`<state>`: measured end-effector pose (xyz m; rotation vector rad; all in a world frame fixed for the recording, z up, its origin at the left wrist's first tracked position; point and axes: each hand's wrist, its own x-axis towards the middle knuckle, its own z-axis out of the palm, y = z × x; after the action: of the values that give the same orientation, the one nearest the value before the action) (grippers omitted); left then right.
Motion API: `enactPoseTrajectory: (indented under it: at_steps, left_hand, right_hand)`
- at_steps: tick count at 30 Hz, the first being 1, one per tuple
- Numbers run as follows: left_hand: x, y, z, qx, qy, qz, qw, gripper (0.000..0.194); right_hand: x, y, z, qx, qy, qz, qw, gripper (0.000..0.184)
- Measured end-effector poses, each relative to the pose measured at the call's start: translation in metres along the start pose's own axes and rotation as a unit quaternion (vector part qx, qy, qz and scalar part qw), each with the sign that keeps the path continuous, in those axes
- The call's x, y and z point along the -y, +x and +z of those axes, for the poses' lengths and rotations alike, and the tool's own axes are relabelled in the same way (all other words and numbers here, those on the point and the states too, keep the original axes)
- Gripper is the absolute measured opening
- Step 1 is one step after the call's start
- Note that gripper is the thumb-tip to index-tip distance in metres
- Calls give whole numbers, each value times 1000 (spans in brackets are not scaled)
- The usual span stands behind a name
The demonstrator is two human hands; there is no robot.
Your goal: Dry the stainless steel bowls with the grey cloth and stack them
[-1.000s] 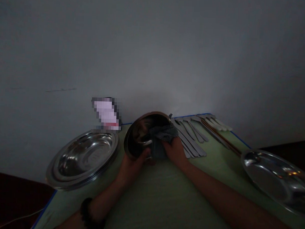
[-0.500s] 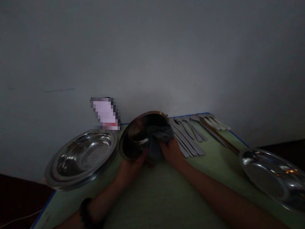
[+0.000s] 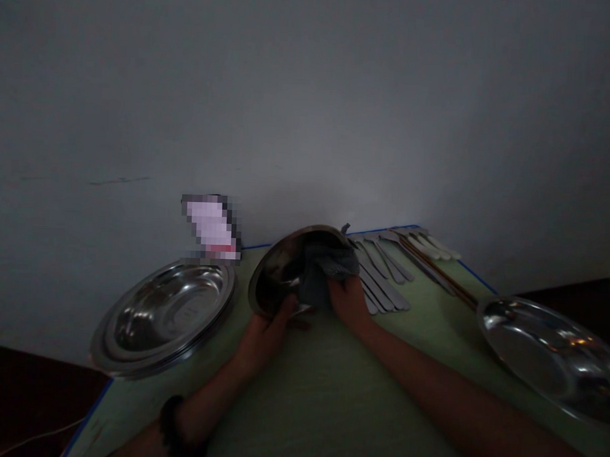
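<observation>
The work with the shiny metal bowl (image 3: 278, 274) looks only part done. The gray cloth (image 3: 328, 264) is in the bowl, and the bowl is not put down by itself. I can't tell how much of the inside is done, or what is left.

The left hand (image 3: 269, 330) is partly closed on the low edge of the bowl, with its thumb near the rim and fingers under it. The right hand (image 3: 350, 300) is bent around the cloth and pushes it at the bowl's right side. Its fingertips are hidden.

The bowl is tipped, between and just past the two hands, over the green table (image 3: 289, 394). Left of the left hand is a pile of metal dishes (image 3: 169, 310). Just right of the right hand are flat metal knives and spoons (image 3: 383, 284). Farther right is a big metal dish (image 3: 535, 356).
</observation>
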<state>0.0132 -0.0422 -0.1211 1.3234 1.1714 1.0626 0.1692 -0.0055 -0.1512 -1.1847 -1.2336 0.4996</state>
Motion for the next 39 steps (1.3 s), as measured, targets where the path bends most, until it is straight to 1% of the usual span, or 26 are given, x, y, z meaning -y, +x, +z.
enactPoseTrajectory:
  at_steps: [2, 4, 6, 9, 12, 14, 18, 20, 22, 25, 27, 29, 30, 32, 35, 37, 39]
  left_hand:
    - [0, -1, 0, -15, 47, 7, 999, 42]
    - [-2, -3, 1, -21, 93, 6, 995, 40]
    - [-5, -6, 3, -16, 74, 3, 997, 41]
    - [-8, -9, 5, -15, -2, 8, 1000, 51]
    - [-7, -8, 4, -17, -13, 4, 1000, 55]
    - [-4, -7, 2, -8, 14, -3, 1000, 52]
    - [3, -6, -2, -10, 135, 23, 991, 39]
    - [3, -7, -2, -19, 168, 21, 985, 36]
    - [-1, -7, 0, -36, 146, 7, 989, 36]
    - [-9, -6, 5, -53, 43, -5, 998, 42]
    - [-12, -5, 7, -52, -26, -12, 998, 47]
    - [-12, -3, 7, -48, -57, -24, 997, 48]
    - [-11, -2, 7, -46, -64, -28, 996, 48]
    - [-7, 0, 5, -38, -68, -32, 996, 46]
    - [-1, 3, 3, -45, -53, -16, 997, 42]
    - [0, 3, 3, -42, -30, -29, 998, 38]
    - [-2, 2, 4, -24, -16, -62, 998, 37]
  right_hand:
    - [2, -2, 1, 34, -16, 19, 999, 23]
    - [3, -4, 1, 42, -21, 30, 998, 22]
    - [3, -3, 0, 21, -10, 26, 999, 25]
    - [3, 1, -2, -25, 17, 14, 999, 33]
    - [2, 3, -2, -45, 27, 11, 999, 35]
    - [2, 2, -1, -25, 17, 7, 1000, 33]
    - [3, -4, 1, 56, -10, -6, 998, 24]
    - [2, -7, 2, 71, -19, -13, 997, 22]
    - [1, -7, 2, 59, -30, -11, 998, 24]
    - [-2, -4, 1, 5, -29, -8, 1000, 30]
    - [-4, -1, 0, -34, -15, -18, 999, 32]
    - [-5, 0, -1, -51, -5, -27, 998, 31]
    - [-5, 0, -1, -41, -7, -27, 999, 31]
    - [-3, -1, 0, 0, -23, -18, 1000, 29]
    - [-1, -3, 2, 48, -44, 1, 998, 26]
    - [0, -3, 2, 55, -47, 7, 997, 25]
    - [0, -2, 1, 49, -47, 9, 998, 26]
